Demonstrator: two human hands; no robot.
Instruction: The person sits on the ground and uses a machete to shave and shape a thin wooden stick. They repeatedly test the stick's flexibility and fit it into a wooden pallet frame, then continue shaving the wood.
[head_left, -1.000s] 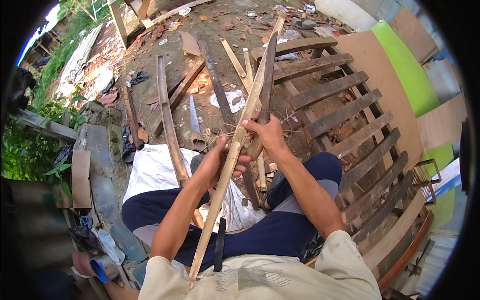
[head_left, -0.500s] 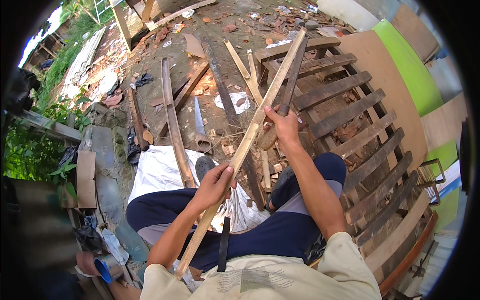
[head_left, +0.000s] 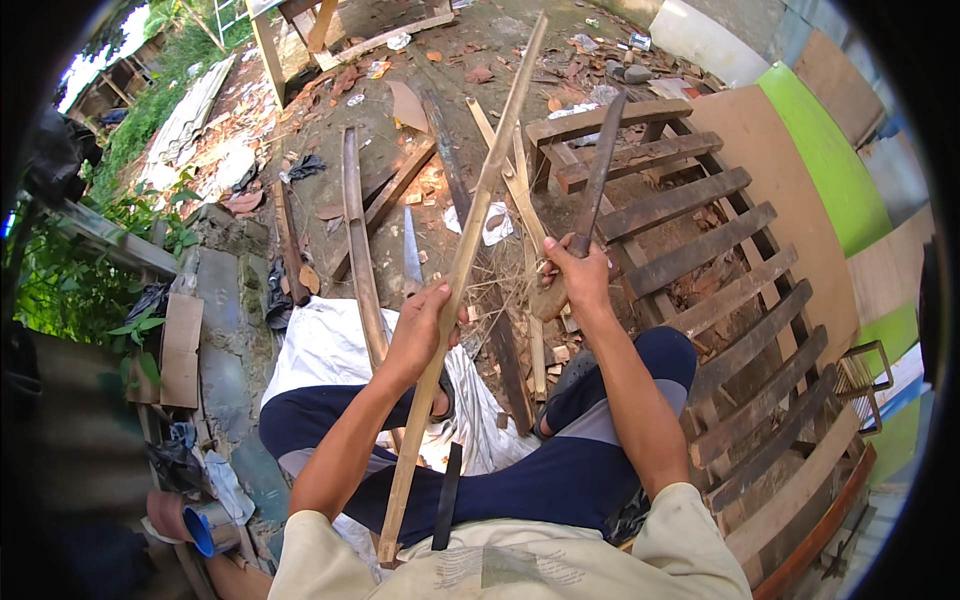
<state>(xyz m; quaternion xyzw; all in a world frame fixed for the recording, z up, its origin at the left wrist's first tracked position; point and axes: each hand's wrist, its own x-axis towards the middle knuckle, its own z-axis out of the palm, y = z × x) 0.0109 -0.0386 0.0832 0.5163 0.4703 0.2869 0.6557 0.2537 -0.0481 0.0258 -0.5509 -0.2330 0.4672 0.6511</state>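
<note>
A long, pale split-bamboo strip slants across the middle, its lower end close to my shirt and its upper end pointing away. My left hand is closed round it below its midpoint. To the right, my right hand grips a machete by its wooden handle. Its dark blade points up and away, and the butt of the handle shows below my fingers. Blade and strip are apart.
A slatted wooden pallet fills the right side. Ahead lie a hollow half-bamboo length, a saw blade, wood chips and other bamboo pieces. A white sack spreads under my legs. A low block wall stands left.
The bamboo strip has swung to a steeper angle, its far end moving left. My right hand, which was against the strip, is now away from it with the machete. The view has shifted slightly.
</note>
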